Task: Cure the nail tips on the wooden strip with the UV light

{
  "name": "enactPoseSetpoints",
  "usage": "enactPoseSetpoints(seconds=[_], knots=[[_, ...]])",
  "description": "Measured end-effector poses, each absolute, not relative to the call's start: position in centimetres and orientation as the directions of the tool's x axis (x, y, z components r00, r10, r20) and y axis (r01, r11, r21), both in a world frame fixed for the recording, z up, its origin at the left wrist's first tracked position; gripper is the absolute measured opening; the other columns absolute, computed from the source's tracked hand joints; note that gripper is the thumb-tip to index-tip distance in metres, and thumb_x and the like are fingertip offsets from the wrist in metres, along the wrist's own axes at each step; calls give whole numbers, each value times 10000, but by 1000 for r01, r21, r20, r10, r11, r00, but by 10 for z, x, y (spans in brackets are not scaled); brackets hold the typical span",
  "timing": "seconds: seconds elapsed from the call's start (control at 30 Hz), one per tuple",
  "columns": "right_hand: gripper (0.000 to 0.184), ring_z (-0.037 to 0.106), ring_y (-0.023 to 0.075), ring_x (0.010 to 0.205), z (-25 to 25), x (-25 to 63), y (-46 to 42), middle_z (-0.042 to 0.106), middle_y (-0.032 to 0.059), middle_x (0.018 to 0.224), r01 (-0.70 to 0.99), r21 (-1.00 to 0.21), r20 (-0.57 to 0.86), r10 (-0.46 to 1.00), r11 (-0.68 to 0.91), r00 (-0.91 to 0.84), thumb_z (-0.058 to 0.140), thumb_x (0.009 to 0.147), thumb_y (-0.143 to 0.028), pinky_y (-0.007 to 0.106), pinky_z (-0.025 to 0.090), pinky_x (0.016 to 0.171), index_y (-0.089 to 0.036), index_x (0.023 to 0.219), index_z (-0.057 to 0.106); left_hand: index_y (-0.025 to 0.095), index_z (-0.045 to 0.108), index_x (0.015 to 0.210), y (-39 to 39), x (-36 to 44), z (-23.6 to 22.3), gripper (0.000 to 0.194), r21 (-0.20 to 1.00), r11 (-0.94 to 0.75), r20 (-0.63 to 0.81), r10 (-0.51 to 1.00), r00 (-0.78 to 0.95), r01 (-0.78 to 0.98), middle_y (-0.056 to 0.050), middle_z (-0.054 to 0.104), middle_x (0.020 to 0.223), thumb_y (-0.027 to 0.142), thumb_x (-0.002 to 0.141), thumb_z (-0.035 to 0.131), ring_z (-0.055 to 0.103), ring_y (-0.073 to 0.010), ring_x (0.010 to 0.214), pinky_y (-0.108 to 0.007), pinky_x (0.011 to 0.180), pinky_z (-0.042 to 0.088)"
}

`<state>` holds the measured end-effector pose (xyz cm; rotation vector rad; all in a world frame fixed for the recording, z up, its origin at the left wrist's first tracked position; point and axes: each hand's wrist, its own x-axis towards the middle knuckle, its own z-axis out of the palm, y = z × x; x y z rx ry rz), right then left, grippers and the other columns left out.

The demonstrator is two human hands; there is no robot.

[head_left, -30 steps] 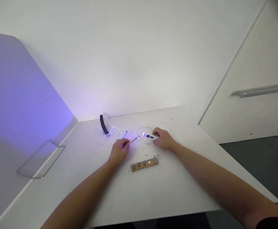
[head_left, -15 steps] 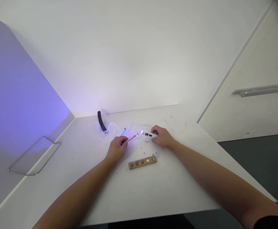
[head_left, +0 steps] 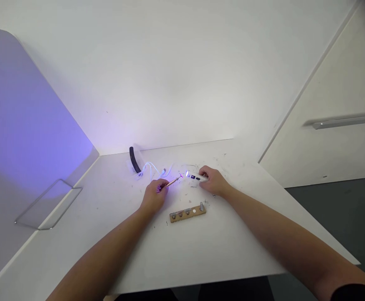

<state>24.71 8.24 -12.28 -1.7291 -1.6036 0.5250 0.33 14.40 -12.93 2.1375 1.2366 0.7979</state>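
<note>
My left hand (head_left: 155,195) is closed around a thin copper-coloured stick (head_left: 172,182), which points to the right. A small pinkish piece (head_left: 181,176) sits at its tip, too small to make out. My right hand (head_left: 213,180) grips a white handheld UV lamp (head_left: 198,177) with a dark display and button. Its lit end shines violet light towards the stick's tip, a small gap away. In front of both hands lies a wooden strip (head_left: 188,212) with several round metal pieces and a silver cone-shaped piece (head_left: 201,206) standing at its right end.
A black curved bar (head_left: 134,160) and a white cable (head_left: 151,164) lie at the back left. A bent wire frame (head_left: 49,205) leans by the left panel. Small dark bits are scattered on the white table (head_left: 220,246). A white wall (head_left: 170,75) rises behind.
Both hands hold the stick and the lamp in nearly the same place, with the light still on the tip. The view has shifted very slightly.
</note>
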Motion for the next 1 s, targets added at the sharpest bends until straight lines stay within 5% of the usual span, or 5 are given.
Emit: enactPoseSetpoints(seconds=[1.0], knots=[[212,435,112,594,-123,245,81,511,-42,673,683,-728,198,972,60,126,500,551,-161,244,369,584,-217,755,488,228,614,954,143,1,-126,283,672,-434,183,882,434,600,-29,598,898,324,753,439,538,-178,831,-314,756,431]])
